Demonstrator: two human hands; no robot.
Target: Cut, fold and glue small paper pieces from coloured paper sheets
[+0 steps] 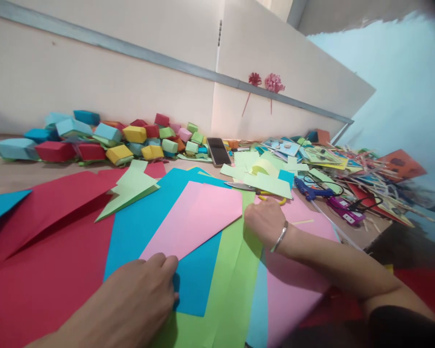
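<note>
My left hand (145, 290) is closed on the lower edge of a sheet of pink paper (206, 208), its fingers curled at the corner. The pink sheet lies over a blue sheet (141, 222) and a green one (232, 285). My right hand (264, 222), with a silver bangle at the wrist, is curled closed right beside the sheet's right edge; its fingertips are hidden, so what it holds cannot be made out. Just beyond that hand lie scissors (241, 186) with yellow handles, partly covered by pale green paper pieces (268, 183).
Large red paper (54, 285) spreads on the left, under a folded pale green piece (130, 188). Folded paper boxes (119, 140) line the wall beside a phone (218, 152). At right are a blue glue gun (311, 190), a purple power strip (346, 210) and piled craft scraps.
</note>
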